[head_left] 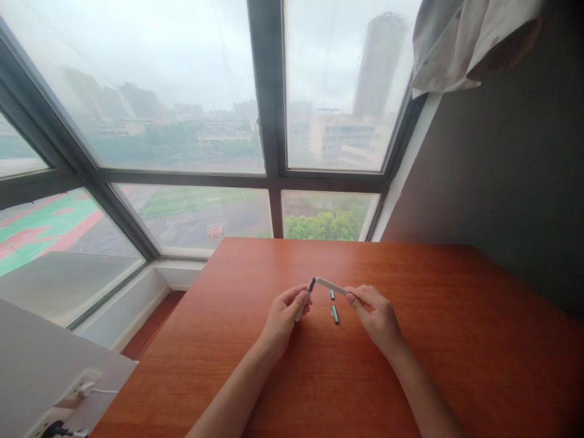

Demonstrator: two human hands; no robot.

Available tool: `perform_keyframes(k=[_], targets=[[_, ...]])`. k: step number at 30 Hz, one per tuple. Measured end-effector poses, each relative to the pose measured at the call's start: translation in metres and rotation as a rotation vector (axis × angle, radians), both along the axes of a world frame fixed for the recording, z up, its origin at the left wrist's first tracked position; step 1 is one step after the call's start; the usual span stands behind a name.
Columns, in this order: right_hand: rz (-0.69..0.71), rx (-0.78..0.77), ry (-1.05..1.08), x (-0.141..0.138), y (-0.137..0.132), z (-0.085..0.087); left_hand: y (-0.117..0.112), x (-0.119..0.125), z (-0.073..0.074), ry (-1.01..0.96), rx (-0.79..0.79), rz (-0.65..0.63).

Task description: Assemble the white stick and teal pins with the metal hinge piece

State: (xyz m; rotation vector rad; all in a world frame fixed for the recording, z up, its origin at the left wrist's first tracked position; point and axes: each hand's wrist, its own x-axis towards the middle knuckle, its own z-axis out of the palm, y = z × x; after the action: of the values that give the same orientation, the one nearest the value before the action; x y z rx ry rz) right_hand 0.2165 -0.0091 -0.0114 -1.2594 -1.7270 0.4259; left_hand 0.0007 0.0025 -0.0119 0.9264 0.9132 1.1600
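My left hand [286, 309] is closed around a slim pen-like piece [311, 285] with a pale body and a dark upper end, tilted up to the right. In my right hand [375, 313], thumb and fingers pinch a long white tube-like piece [332, 286] that slants up to the left. The far ends of the two pieces come close together above the table; whether they touch I cannot tell. Between my hands, two small dark green pieces with a light stripe lie on the tabletop: a nearer one [335, 314] and a farther one [331, 294], close to the white tube.
The reddish-brown wooden table [438, 340] spreads beneath both forearms. Large windows [182, 91] rise behind its far edge. On the right stands a dark wall [493, 170], with pale hanging cloth [465, 42] above. Wall sockets [79, 389] with plugs sit at lower left.
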Motion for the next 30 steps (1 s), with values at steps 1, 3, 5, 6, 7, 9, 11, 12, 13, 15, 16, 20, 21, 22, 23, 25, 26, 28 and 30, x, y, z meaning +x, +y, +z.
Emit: perform_keyframes(k=[1,3,5,6,7,9,11,12,13,15,16,20,21,22,23,25,26,28,30], targets=[[-0.003,-0.002,-0.003,0.0001,0.0001,-0.0002,0.0001,0.0000,0.0003,0.004,0.000,0.003],[-0.009,-0.008,-0.002,0.0003,0.0002,-0.0005,0.0000,0.0000,0.0012,0.010,0.003,0.006],[-0.006,-0.015,0.005,0.0004,0.0000,-0.0007,-0.0001,0.0000,0.0022,0.012,0.006,0.009],[-0.002,-0.020,0.009,0.0004,-0.0001,-0.0007,-0.0002,-0.0001,0.0026,0.012,0.004,0.011],[0.001,-0.024,0.014,0.0004,-0.0002,-0.0007,-0.0001,-0.0003,0.0028,0.010,0.000,0.015],[0.000,-0.033,0.023,0.0004,-0.0004,-0.0007,0.0002,-0.0008,0.0028,0.000,-0.008,0.028],[-0.009,-0.040,0.038,0.0004,-0.0003,-0.0008,0.0008,-0.0015,0.0024,-0.017,-0.012,0.041],[-0.011,-0.043,0.048,0.0003,-0.0003,-0.0009,0.0010,-0.0018,0.0022,-0.025,-0.014,0.048],[-0.011,-0.046,0.061,0.0002,-0.0002,-0.0009,0.0012,-0.0020,0.0021,-0.032,-0.016,0.050],[-0.001,-0.056,0.085,-0.0002,0.0000,-0.0010,0.0013,-0.0022,0.0020,-0.041,-0.021,0.050],[0.004,-0.061,0.094,-0.0005,0.0000,-0.0010,0.0013,-0.0021,0.0021,-0.044,-0.021,0.047],[0.018,-0.079,0.103,-0.0013,-0.0001,-0.0016,0.0007,-0.0017,0.0027,-0.033,-0.010,0.015],[0.018,-0.081,0.104,-0.0013,0.0000,-0.0018,0.0007,-0.0017,0.0028,-0.028,-0.008,0.008],[0.018,-0.082,0.104,-0.0012,0.0000,-0.0021,0.0007,-0.0018,0.0027,-0.025,-0.006,0.006],[0.018,-0.082,0.105,-0.0010,0.0001,-0.0024,0.0008,-0.0019,0.0025,-0.025,-0.004,0.008],[0.016,-0.080,0.103,-0.0005,0.0004,-0.0032,0.0012,-0.0023,0.0019,-0.029,-0.003,0.021],[0.012,-0.079,0.101,-0.0001,0.0005,-0.0037,0.0014,-0.0025,0.0015,-0.031,-0.004,0.030],[0.001,-0.077,0.097,0.0005,0.0007,-0.0047,0.0017,-0.0030,0.0008,-0.035,-0.008,0.042],[-0.001,-0.079,0.095,0.0007,0.0007,-0.0054,0.0018,-0.0032,0.0001,-0.037,-0.013,0.044]])
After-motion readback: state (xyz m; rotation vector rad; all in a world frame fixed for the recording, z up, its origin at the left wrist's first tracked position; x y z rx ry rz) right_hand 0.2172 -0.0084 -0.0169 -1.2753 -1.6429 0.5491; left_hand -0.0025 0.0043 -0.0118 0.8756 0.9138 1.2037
